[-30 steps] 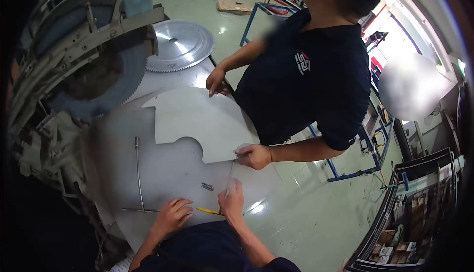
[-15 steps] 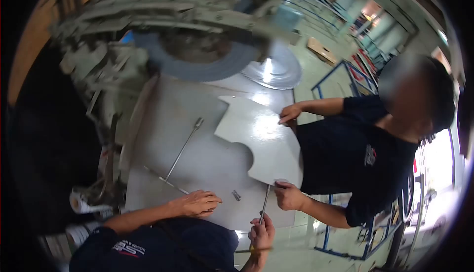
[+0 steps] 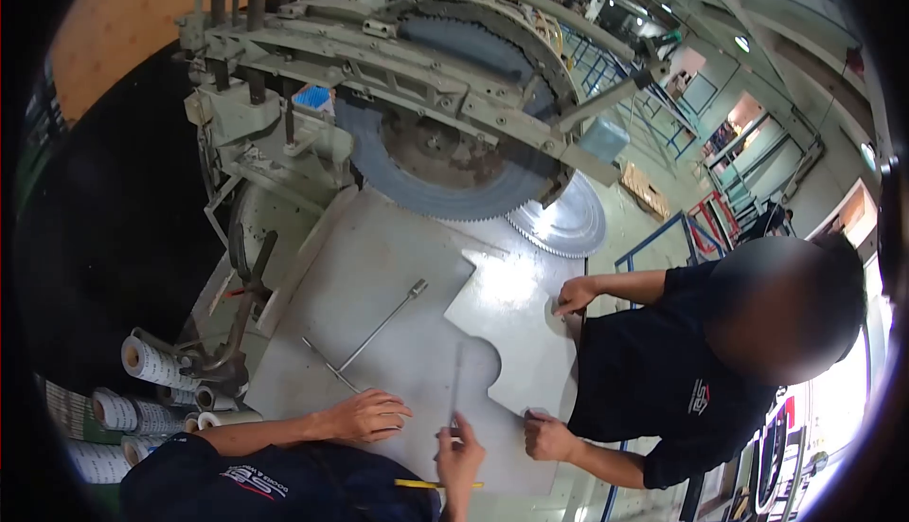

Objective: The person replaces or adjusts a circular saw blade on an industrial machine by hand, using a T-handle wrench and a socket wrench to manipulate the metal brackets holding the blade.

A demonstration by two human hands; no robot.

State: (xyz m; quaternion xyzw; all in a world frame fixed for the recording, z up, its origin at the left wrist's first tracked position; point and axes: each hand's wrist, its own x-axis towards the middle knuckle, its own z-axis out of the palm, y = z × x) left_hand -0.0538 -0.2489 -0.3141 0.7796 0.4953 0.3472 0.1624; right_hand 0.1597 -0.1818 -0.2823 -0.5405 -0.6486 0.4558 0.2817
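My right hand (image 3: pixel 459 454) holds a thin metal rod (image 3: pixel 456 380), blurred by motion, pointing away from me over the grey table (image 3: pixel 312 309). My left hand (image 3: pixel 371 416) rests at the table's near edge, fingers loosely apart, with nothing in it. Just beyond it lies a T-handle socket wrench (image 3: pixel 381 331). Across from me a co-worker has both hands, the far one (image 3: pixel 575 296) and the near one (image 3: pixel 549 437), at a pale flat plate (image 3: pixel 535 361) with a round notch cut in its side.
A large circular saw blade (image 3: pixel 379 167) is mounted on the machine (image 3: pixel 417 81) at the back. A loose saw blade (image 3: pixel 568 224) lies at the table's far right corner. Printed rolls (image 3: pixel 151 361) stand at the lower left. Blue metal frames (image 3: pixel 653 243) are behind the co-worker.
My right hand has moved left with the rod, away from the co-worker's near hand and the plate. The view has tilted up. A small metal part on the table no longer shows.
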